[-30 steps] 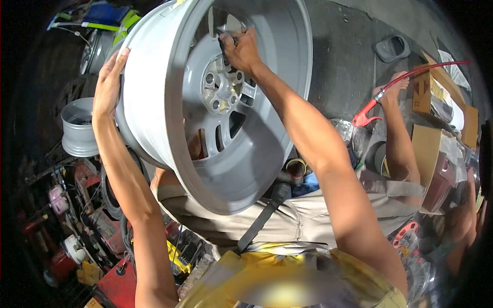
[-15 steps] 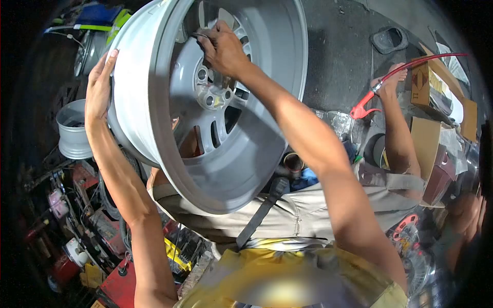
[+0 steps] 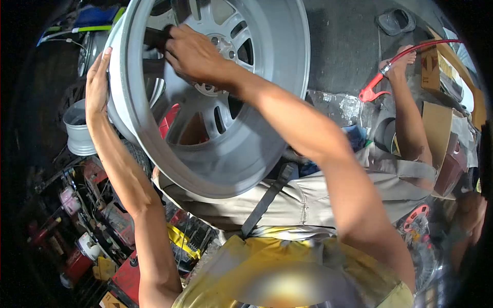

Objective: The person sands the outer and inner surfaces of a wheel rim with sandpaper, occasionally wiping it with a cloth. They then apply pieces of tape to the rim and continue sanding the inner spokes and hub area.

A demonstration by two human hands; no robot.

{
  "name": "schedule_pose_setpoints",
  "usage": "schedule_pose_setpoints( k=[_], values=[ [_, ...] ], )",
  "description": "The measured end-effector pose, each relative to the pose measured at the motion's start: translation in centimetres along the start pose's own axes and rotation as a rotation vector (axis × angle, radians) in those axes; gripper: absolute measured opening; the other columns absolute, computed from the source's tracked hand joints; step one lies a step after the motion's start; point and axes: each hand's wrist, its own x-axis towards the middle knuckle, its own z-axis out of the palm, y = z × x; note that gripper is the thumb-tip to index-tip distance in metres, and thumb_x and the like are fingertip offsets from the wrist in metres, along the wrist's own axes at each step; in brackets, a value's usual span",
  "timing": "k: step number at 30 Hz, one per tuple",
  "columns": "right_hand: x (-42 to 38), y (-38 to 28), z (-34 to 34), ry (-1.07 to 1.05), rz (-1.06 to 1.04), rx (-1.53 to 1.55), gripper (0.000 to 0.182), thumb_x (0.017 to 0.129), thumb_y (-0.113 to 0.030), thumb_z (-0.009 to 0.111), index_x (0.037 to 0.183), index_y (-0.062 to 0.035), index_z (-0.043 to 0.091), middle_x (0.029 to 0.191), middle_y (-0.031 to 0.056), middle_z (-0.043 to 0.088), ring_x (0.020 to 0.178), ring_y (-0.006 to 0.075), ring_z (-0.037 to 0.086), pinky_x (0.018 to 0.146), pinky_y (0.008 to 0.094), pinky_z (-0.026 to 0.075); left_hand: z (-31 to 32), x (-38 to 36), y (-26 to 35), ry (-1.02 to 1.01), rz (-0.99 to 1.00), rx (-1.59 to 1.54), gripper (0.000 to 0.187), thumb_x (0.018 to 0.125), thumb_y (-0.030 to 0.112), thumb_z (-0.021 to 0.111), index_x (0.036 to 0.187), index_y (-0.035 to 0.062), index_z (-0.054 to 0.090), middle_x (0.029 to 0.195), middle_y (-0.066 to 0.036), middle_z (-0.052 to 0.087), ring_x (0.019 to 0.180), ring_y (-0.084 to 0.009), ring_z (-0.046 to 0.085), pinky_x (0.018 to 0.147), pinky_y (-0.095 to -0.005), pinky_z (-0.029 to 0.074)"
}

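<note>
Two bare hands work at a large silver wheel [image 3: 277, 66], which leans tilted above the person's lap with its hollow side towards the camera. The left hand [image 3: 96, 87] lies against the outside of the barrel, at the wheel's left edge, its fingers long and straight rather than curled. Inside the hollow, the right hand [image 3: 197, 56] is bent around a dark item [image 3: 155, 39], too blurred to identify, in front of the spokes and just beside the hub [image 3: 224, 47]. The right forearm crosses over the wheel's right side.

Below the wheel spread beige trousers [image 3: 328, 197], crossed by a dark strap [image 3: 267, 201], and a yellow shirt [image 3: 241, 262] shows at the bottom of the view. To the left, well apart from the large wheel, a smaller silver wheel [image 3: 81, 136] stands near a jumble of tools and red parts [image 3: 115, 220].

On the right side, a red air gun [image 3: 371, 91] joined to a red hose [image 3: 426, 45] is near a bare foot [image 3: 403, 55]. One dark slipper [image 3: 395, 22] lies on the grey floor [image 3: 339, 51] beyond. Open cardboard boxes [image 3: 435, 126] at the far right hold papers and wrapping, and a red reel [image 3: 416, 218] is below them.
</note>
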Motion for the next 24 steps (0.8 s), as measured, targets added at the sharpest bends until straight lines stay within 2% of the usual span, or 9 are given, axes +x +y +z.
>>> schedule_pose_setpoints(
  k=[2,6,8,12,13,16,20,22,24],
  values=[
    [2.3,-0.4,1.7,-0.156,0.218,-0.068,0.02,0.081,-0.015,0.06,0.093,-0.0021,0.069,0.105,0.0115,0.062,0.103,0.0363,0.058,0.085,0.0448,0.051,0.0,-0.7,0.9,-0.035,-0.02,-0.005,0.059,0.097,0.044,0.058,0.131,-0.0041,0.058,0.122,-0.014,0.063,0.11,-0.0181,0.058,0.098,-0.0269,0.04],
    [1.7,0.7,-0.2,-0.248,0.126,-0.2,0.02,0.08,-0.014,0.063,0.097,-0.0039,0.067,0.111,0.0094,0.06,0.103,0.031,0.057,0.085,0.0421,0.049,-0.8,1.3,-0.9,-0.121,-0.055,-0.032,0.054,0.098,0.038,0.058,0.131,-0.0039,0.058,0.119,-0.012,0.065,0.108,-0.0146,0.059,0.095,-0.0244,0.041],
    [-0.3,1.3,-1.2,-0.059,-0.122,-0.235,0.02,0.081,-0.015,0.063,0.099,-0.0055,0.067,0.11,0.008,0.06,0.099,0.0305,0.058,0.084,0.0415,0.049,-0.8,1.1,-1.1,-0.097,-0.041,-0.015,0.051,0.098,0.036,0.058,0.131,-0.0035,0.059,0.117,-0.011,0.066,0.106,-0.0138,0.059,0.094,-0.0229,0.041],
    [-0.9,1.7,-0.4,0.04,-0.14,-0.177,0.018,0.083,-0.018,0.063,0.095,-0.0051,0.068,0.1,0.0086,0.061,0.096,0.0303,0.058,0.082,0.0425,0.047,-0.9,1.4,-1.1,-0.089,-0.007,0.058,0.055,0.098,0.039,0.058,0.133,-0.0023,0.057,0.119,-0.011,0.065,0.108,-0.0156,0.059,0.097,-0.0244,0.041],
    [0.3,1.1,0.2,0.058,-0.162,-0.206,0.019,0.083,-0.021,0.064,0.087,-0.0027,0.069,0.091,0.0112,0.062,0.093,0.0298,0.058,0.08,0.0422,0.047,-0.4,1.3,-0.8,-0.054,-0.01,0.055,0.054,0.098,0.039,0.058,0.133,-0.0023,0.057,0.12,-0.011,0.065,0.108,-0.0162,0.059,0.097,-0.0249,0.041],
    [1.2,-0.6,0.5,-0.028,-0.045,-0.258,0.021,0.082,-0.023,0.064,0.082,-0.0018,0.068,0.084,0.0136,0.062,0.091,0.0309,0.058,0.078,0.0423,0.046,-0.7,1.3,-1.3,-0.003,0.006,0.037,0.054,0.098,0.039,0.058,0.133,-0.0024,0.057,0.12,-0.012,0.065,0.108,-0.0169,0.06,0.097,-0.0256,0.042],
    [-5.1,-1.6,-1.2,0.023,-0.208,-0.291,0.013,0.08,-0.017,0.063,0.078,-0.0055,0.069,0.095,0.0085,0.062,0.094,0.0247,0.057,0.078,0.0379,0.043,-0.4,1.3,-0.9,-0.075,0.002,-0.044,0.053,0.098,0.038,0.057,0.132,-0.0023,0.058,0.12,-0.013,0.065,0.108,-0.0162,0.061,0.096,-0.0253,0.043],
    [-5.1,-2.6,0.8,0.016,-0.152,-0.254,0.007,0.077,-0.013,0.065,0.079,-0.0071,0.069,0.095,0.0058,0.059,0.091,0.0214,0.055,0.078,0.0376,0.041,-0.5,1.1,-0.7,-0.058,-0.044,-0.025,0.053,0.098,0.038,0.057,0.132,-0.002,0.058,0.12,-0.013,0.065,0.107,-0.0157,0.061,0.094,-0.0249,0.044],
    [-3.5,-3.8,1.7,0.175,-0.221,-0.112,0.003,0.072,-0.012,0.062,0.071,-0.009,0.062,0.081,0.0099,0.057,0.084,0.026,0.055,0.073,0.0393,0.042,-0.7,1.3,-1.1,-0.081,-0.064,-0.078,0.054,0.098,0.039,0.057,0.133,-0.0022,0.057,0.119,-0.013,0.065,0.104,-0.0163,0.062,0.092,-0.0254,0.045]
  ],
)
